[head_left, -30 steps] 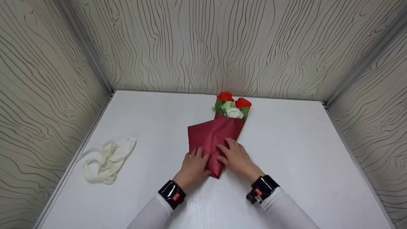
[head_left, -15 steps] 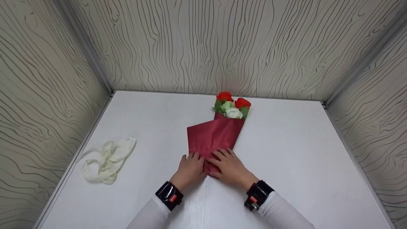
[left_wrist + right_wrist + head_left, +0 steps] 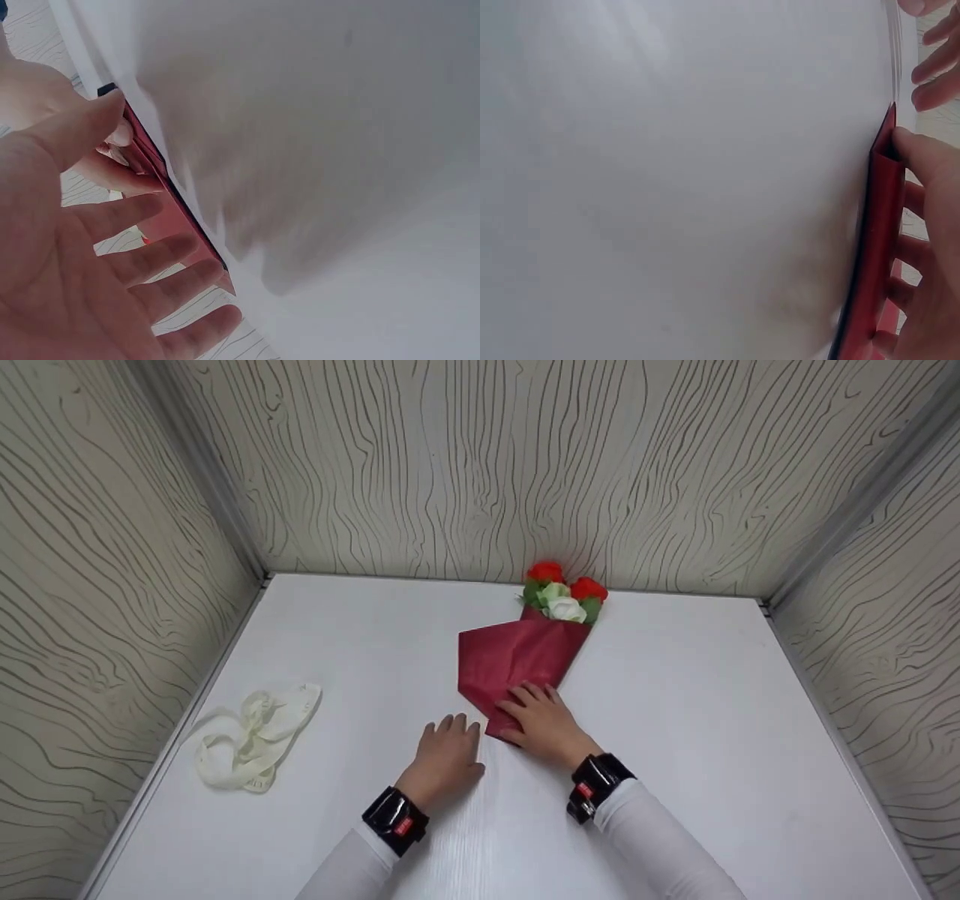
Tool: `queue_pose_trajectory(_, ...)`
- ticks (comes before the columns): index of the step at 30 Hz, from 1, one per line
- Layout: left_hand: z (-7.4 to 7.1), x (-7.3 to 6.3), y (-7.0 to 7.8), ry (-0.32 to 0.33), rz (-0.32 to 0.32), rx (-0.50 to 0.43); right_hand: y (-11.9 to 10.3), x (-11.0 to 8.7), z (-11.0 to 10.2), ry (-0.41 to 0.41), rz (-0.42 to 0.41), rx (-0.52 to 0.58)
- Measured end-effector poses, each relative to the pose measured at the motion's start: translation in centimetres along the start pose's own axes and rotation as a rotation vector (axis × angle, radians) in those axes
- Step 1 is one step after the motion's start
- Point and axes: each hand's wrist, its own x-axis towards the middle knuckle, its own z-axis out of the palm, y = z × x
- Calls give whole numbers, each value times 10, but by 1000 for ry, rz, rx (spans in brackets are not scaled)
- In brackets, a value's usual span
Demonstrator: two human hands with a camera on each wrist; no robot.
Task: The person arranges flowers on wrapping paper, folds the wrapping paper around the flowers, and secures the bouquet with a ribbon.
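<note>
A bouquet in dark red wrapping paper lies slanted on the white table, its flower end at the far side. Red roses and a white rose show above the paper, among green leaves. My right hand rests over the narrow lower end, fingers spread on the paper. In the right wrist view its thumb touches the folded end of the wrapper. To the left, my left hand is held apart from the bouquet; the left wrist view shows its fingers relaxed and holding nothing.
A loose heap of cream ribbon lies at the left side of the white table. Wood-grain patterned panels enclose the table at the back and both sides.
My right hand slid down the wrapper, then the bouquet shifted away and slightly right with it. My left hand came off the paper, which now lies beyond its fingertips.
</note>
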Motion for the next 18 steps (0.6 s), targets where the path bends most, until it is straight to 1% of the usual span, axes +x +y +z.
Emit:
queue_pose_trajectory(3,-3,-1,-1,5,-3,-11,0,3,-1,18,-3,14)
queue_pose_trajectory(9,-7,-2,-4,18,-2,-5,-4,1,-4,47,-22,43)
queue_pose_trajectory(13,-10,-3,-7,15,-12,-18,-7,-1,-6,57,-14,58)
queue_pose_trajectory(18,-12,-6,-11,15,-40,-38,-8,-4,-7,75,-8,74)
